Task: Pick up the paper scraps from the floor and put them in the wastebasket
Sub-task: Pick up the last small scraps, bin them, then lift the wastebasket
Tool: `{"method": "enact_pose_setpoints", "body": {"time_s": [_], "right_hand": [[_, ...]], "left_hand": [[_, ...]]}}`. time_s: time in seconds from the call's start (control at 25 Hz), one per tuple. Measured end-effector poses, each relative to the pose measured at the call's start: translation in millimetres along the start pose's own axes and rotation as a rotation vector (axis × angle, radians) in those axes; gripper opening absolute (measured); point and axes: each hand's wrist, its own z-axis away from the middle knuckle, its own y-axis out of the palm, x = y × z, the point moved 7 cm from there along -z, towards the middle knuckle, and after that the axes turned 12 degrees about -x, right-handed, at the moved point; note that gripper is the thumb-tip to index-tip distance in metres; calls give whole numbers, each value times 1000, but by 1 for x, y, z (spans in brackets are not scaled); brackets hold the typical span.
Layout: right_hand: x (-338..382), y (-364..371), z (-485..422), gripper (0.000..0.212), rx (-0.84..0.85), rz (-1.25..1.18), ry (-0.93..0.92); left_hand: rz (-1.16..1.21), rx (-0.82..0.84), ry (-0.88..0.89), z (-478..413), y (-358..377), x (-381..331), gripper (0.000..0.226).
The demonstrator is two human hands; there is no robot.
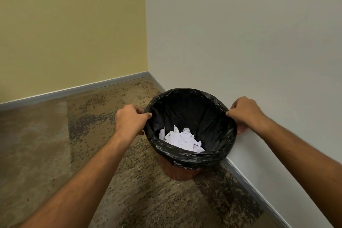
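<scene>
A round brown wastebasket [182,173] lined with a black plastic bag [188,109] stands on the floor near the room's corner. Several crumpled white paper scraps [182,139] lie at the bottom of the bag. My left hand [130,119] grips the left rim, thumb over the bag's edge. On the opposite side, my right hand [244,112] grips the right rim, fingers curled round the bag's edge. No scraps show on the visible floor.
A speckled brown stone floor [111,181] spreads to the left and front. The yellow wall [74,24] and the white wall [240,33] meet in a corner behind the basket. Grey skirting [255,190] runs along both walls, close to the basket's right side.
</scene>
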Motion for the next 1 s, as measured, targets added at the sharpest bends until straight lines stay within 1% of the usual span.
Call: {"method": "enact_pose_setpoints", "body": {"time_s": [0.08,0.2,0.24,0.44,0.52,0.64,0.72,0.84,1.0], "right_hand": [[0,0,-2,16,36,-26,31],[2,-2,0,10,86,-78,85],[2,-3,2,9,85,-150,123],[15,-13,36,8,-22,-716,294],[30,-22,59,7,0,-818,312],[60,-55,77,6,-51,-834,282],[90,-74,89,11,-21,-793,241],[125,-122,100,22,-6,-846,226],[175,-176,115,17,26,-890,240]], "left_hand": [[60,9,-44,-2,-1,2,14],[104,25,-83,-11,-9,-4,11],[113,30,-83,-14,-15,-9,11],[139,-39,-91,-25,-68,-18,12],[168,-74,-105,-22,-96,-24,15],[121,-163,-31,-20,-131,-41,20],[89,-225,-49,-14,-165,-46,20],[123,-219,-118,-11,-209,-62,15],[156,-198,-170,-12,-274,-97,16]]}}
